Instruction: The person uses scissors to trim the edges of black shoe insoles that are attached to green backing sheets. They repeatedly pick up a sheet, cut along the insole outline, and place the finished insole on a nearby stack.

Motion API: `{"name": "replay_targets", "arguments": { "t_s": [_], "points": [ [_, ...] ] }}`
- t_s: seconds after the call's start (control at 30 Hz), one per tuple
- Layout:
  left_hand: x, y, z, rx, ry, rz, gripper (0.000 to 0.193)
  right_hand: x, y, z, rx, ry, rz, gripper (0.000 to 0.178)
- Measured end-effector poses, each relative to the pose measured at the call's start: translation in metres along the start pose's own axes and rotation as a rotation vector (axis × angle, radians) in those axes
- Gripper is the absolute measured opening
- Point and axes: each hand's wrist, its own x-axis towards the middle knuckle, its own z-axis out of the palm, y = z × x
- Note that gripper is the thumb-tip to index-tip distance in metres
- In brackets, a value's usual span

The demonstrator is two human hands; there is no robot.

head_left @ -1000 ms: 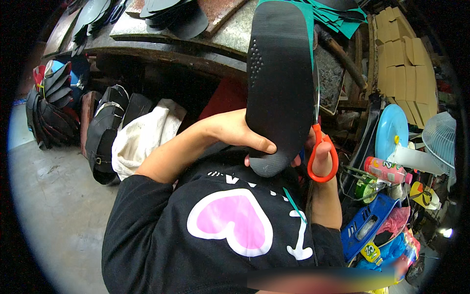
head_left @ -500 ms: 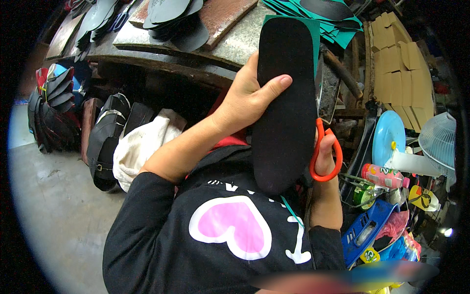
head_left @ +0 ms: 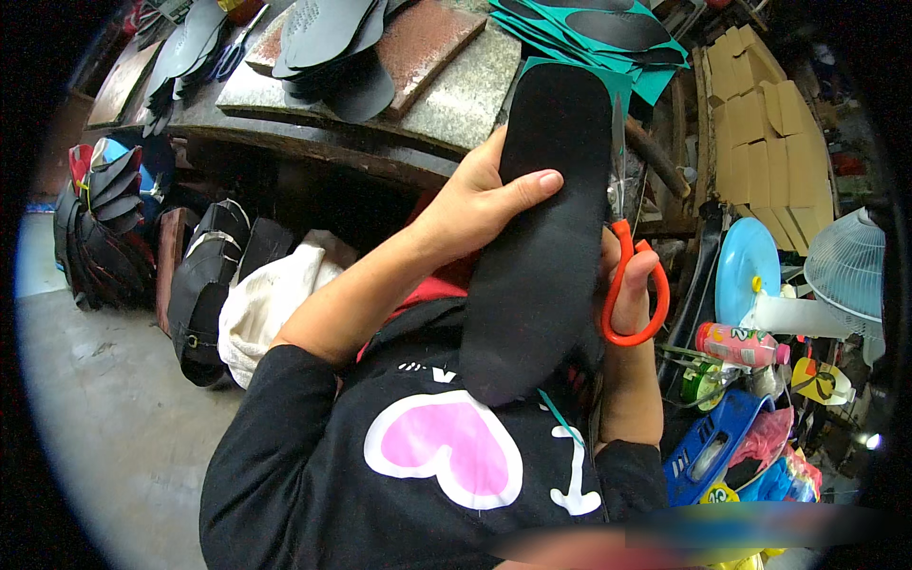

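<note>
A long black insole (head_left: 546, 218) with teal backing sheet (head_left: 602, 74) showing along its top and upper right edge is held up in front of my chest. My left hand (head_left: 489, 195) grips its left edge, thumb on the black face and fingers hidden behind. At the right edge, my right hand (head_left: 629, 290) has its fingers in the orange handles of a pair of scissors (head_left: 617, 230). The scissors point upward, with the blades beside the teal margin. A thin teal strip (head_left: 560, 416) hangs below the insole against my black shirt.
A workbench (head_left: 465, 85) ahead carries stacked grey insoles (head_left: 328, 38) and teal sheets with black insole shapes (head_left: 613, 33). Tan cardboard pieces (head_left: 760, 133), a pink bottle (head_left: 741, 344) and a blue basket (head_left: 708, 456) stand right. Black bags (head_left: 204, 304) and white cloth (head_left: 275, 294) lie left.
The insole has dropped a little, and its lower end has swung left. More of the scissors' blades shows at its right edge. Both hands keep their hold.
</note>
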Motion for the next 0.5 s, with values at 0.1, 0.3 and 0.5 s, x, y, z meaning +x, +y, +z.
{"name": "replay_targets", "arguments": {
  "t_s": [0.1, 0.3, 0.5],
  "points": [
    [0.007, 0.007, -0.009, 0.002, -0.015, -0.113, 0.042, 0.003, -0.006, -0.014, -0.038, -0.218, 0.087, 0.098],
    [0.03, 0.01, -0.016, 0.053, 0.117, 0.063, 0.032, 0.012, 0.007, -0.024, -0.112, -0.282, 0.146, 0.091],
    [0.033, 0.01, -0.008, 0.212, -0.019, 0.065, 0.037, 0.019, 0.003, -0.016, -0.072, -0.247, -0.005, 0.113]
  ]
}}
